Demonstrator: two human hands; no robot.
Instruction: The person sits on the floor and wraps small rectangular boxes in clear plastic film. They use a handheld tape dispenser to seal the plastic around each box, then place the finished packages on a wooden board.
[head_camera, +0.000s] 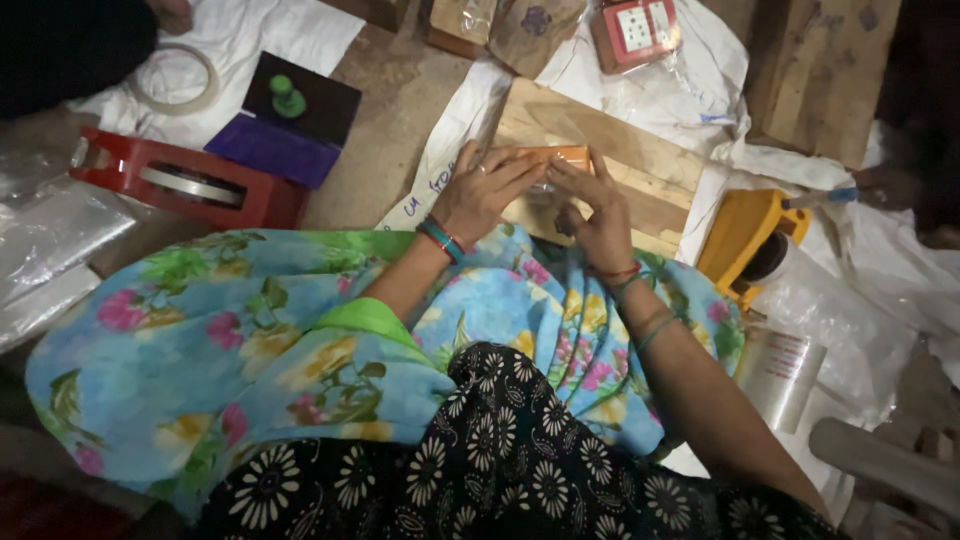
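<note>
A small orange packet (556, 156) in clear wrap lies on a wooden board (640, 170). My left hand (484, 190) rests on its left end with fingers pressed flat over the wrap. My right hand (596, 215) holds the packet's right end, fingers curled against it. Both wrists wear bangles and thread bands. My lap, in blue floral cloth, fills the lower part of the view.
A red tape dispenser (185, 182) sits at the left, next to a purple and black ink pad with a green stamp (287, 98). A tape roll (180, 78) lies on white sheeting. A yellow dispenser (750, 240) and clear film roll (780, 375) are at the right. A red boxed item (632, 30) lies above.
</note>
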